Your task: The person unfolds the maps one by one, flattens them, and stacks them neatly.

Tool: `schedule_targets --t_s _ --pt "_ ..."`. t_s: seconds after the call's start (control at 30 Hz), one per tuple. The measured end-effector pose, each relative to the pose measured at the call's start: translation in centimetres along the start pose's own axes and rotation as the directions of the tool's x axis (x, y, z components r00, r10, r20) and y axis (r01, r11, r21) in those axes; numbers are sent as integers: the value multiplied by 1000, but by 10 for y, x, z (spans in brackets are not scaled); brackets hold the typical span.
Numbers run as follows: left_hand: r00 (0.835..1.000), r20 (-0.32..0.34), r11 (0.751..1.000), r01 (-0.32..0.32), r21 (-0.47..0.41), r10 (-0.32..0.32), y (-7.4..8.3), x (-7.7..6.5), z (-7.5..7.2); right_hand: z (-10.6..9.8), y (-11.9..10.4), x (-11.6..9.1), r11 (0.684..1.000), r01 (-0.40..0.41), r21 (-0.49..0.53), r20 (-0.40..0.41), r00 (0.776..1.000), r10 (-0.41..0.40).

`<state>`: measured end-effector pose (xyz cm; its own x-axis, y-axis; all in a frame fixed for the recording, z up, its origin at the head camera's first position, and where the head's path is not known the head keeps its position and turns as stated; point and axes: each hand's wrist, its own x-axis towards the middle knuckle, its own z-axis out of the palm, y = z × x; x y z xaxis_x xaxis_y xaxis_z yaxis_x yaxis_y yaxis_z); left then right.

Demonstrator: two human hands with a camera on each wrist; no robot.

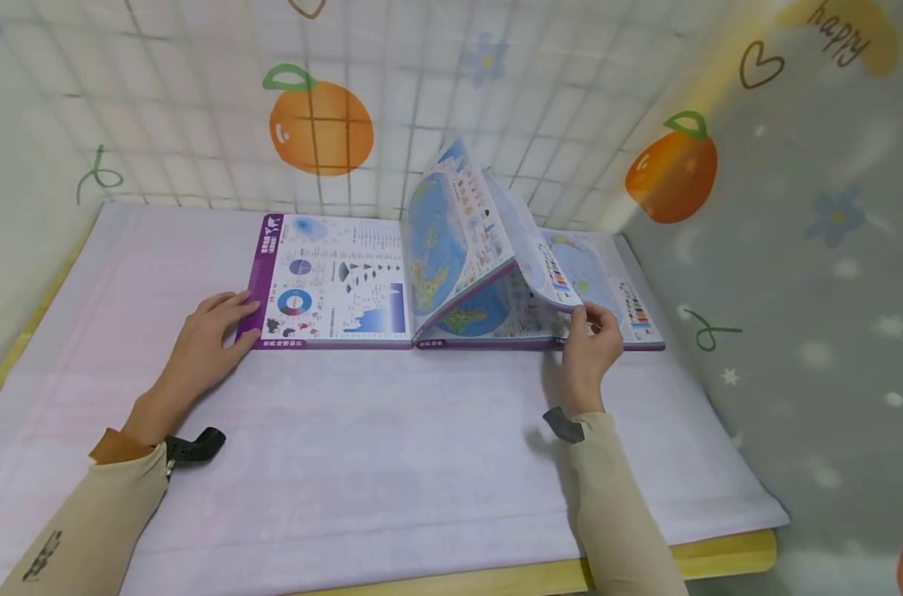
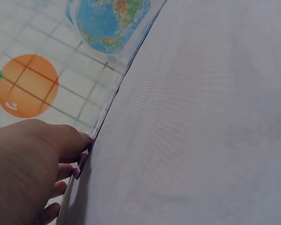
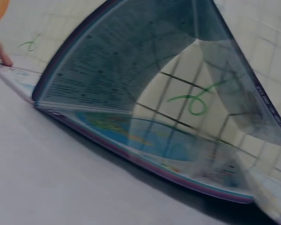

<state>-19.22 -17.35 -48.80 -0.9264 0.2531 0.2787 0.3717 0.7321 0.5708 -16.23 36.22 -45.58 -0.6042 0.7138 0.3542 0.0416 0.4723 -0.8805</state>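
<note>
A folding laminated world map [image 1: 339,281] with purple edging lies along the back of the table. Its left panel, printed with charts, is flat, while the middle panels rise in a tent-like fold. My left hand [image 1: 211,335] rests its fingertips on the purple left edge; in the left wrist view the thumb of that hand [image 2: 33,164] touches this edge too. With thumb and fingers, my right hand [image 1: 593,348] pinches the lower corner of a raised panel. From the right wrist, the lifted map panels [image 3: 103,70] arch over a flat one, and the pinching fingers are mostly out of view.
A pale cloth covers the table [image 1: 347,463], which has a yellow front edge [image 1: 719,555]. A wire grid behind a translucent curtain [image 1: 436,99] with orange prints stands right behind the map. A grey curtain side [image 1: 809,331] hangs close on the right.
</note>
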Motion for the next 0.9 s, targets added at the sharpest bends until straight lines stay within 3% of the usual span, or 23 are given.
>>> schedule_targets --t_s 0.2,0.37,0.57,0.73,0.9 --pt "1000 -4 1000 -7 7 7 -1 0 0 -16 3 16 988 -148 36 -26 988 149" --pt "1000 -9 1000 -20 2 20 -3 0 2 -28 11 29 980 -191 59 -78 978 195" --pt "1000 2 1000 -6 9 6 -1 0 0 -42 16 39 948 -238 212 -124 955 268" --pt "1000 2 1000 -6 11 6 -1 1 0 -54 20 47 935 -242 258 -102 956 276" --pt "1000 0 1000 -8 9 8 -1 0 2 -67 30 52 945 -266 193 -38 960 278"
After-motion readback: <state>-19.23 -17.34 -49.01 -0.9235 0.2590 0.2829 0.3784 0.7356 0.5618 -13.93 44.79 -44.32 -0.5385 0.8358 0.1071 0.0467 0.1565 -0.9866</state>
